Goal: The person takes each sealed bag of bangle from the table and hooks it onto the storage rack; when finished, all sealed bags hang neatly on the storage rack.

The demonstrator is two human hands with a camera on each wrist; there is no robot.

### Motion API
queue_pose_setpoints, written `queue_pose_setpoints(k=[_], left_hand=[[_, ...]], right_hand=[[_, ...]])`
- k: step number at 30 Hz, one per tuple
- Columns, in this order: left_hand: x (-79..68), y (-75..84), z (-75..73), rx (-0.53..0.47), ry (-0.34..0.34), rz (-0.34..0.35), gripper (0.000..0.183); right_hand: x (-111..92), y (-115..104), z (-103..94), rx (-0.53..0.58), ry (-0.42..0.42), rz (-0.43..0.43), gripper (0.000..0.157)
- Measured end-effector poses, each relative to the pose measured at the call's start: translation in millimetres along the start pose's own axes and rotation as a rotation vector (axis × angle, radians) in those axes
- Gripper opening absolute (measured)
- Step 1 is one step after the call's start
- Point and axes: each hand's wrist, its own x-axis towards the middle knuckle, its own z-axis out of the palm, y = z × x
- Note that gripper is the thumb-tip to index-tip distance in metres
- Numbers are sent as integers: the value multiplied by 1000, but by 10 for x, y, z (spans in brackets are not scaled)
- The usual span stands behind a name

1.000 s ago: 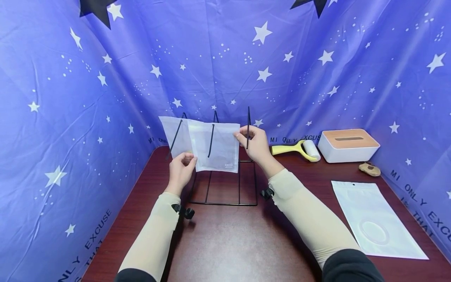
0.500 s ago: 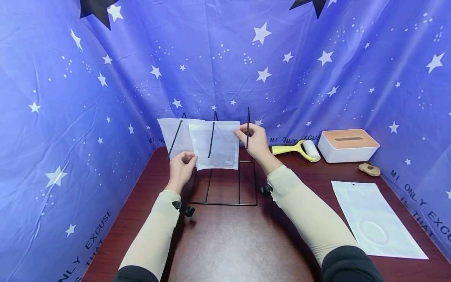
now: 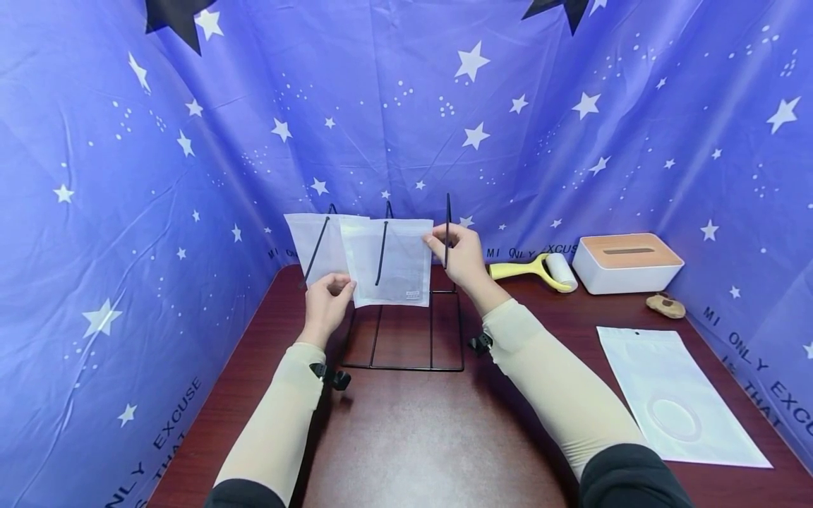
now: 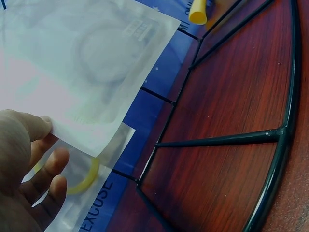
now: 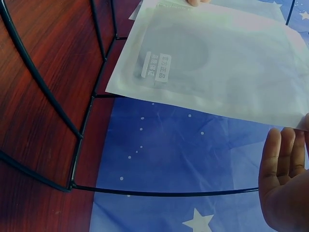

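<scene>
A white translucent flat pouch (image 3: 403, 261) is at the middle prong of a black wire rack (image 3: 406, 367); the prong shows in front of it. My left hand (image 3: 325, 303) pinches its left edge near the lower corner. At the upper right corner, my right hand (image 3: 461, 255) pinches the pouch between thumb and fingers, behind the rack's right prong (image 3: 447, 233). A second white pouch (image 3: 314, 243) is at the left prong, partly covered by the first. Through it, a yellow ring (image 4: 87, 181) shows in the left wrist view. A faint round shape shows inside the front pouch.
To the right lie a yellow-handled lint roller (image 3: 517, 269), a white tissue box (image 3: 629, 275) with a wooden lid, and a small brown object (image 3: 665, 305). A larger white pouch (image 3: 654, 367) with a ring shape lies at the table's right. Starry blue curtains (image 3: 406, 106) enclose the table.
The front pouch's lower edge has risen slightly since one second ago, and more of the pouch behind shows at its top. Both hands keep hold; the last half second shows hardly any movement.
</scene>
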Motion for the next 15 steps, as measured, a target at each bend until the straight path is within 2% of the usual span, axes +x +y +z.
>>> queue_pose_setpoints(k=[7, 15], left_hand=[[-8, 15, 5, -25, 4, -6, 11], [-18, 43, -7, -30, 0, -13, 11]], right_hand=[[-22, -38, 6, 36, -9, -15, 21], [-7, -12, -6, 27, -1, 24, 24]])
